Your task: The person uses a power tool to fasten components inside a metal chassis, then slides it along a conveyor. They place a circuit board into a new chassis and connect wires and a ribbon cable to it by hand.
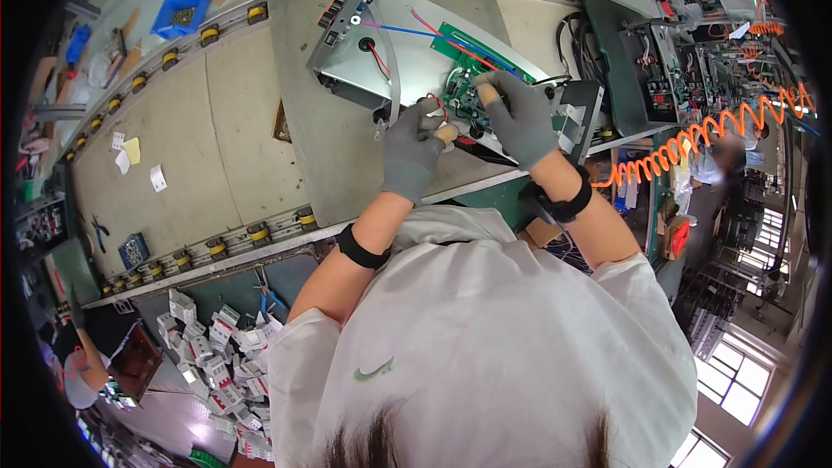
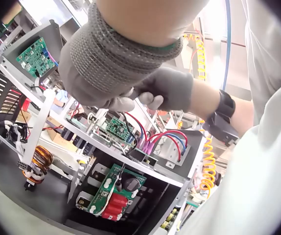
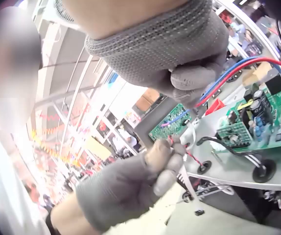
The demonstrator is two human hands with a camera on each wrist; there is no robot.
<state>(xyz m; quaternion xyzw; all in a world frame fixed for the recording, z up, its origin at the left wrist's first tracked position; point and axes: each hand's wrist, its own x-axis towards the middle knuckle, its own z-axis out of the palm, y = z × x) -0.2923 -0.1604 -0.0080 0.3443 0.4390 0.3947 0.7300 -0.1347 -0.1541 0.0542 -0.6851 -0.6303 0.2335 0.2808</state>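
Both hands wear grey gloves and work over an open metal chassis [image 1: 347, 56]. My left hand [image 1: 414, 149] has its fingers curled near the chassis's close edge; in the right wrist view its thumb and fingers pinch a thin red wire [image 3: 194, 158] that rises from a black grommet [image 3: 205, 167]. My right hand [image 1: 520, 121] bends its fingers over a green circuit board [image 1: 462, 94]. Red and blue wires [image 3: 238, 66] run right behind its fingertips; I cannot tell whether it grips one. A white flat strap [image 3: 187, 183] hangs beside the left fingers.
A coiled orange air hose [image 1: 693, 139] hangs at the right. A dark panel [image 1: 615, 61] stands beyond the chassis. Rollers [image 1: 257, 232] line the bench edges. Several white breakers [image 1: 217, 364] lie piled at lower left. A blue bin [image 1: 179, 16] sits at the back.
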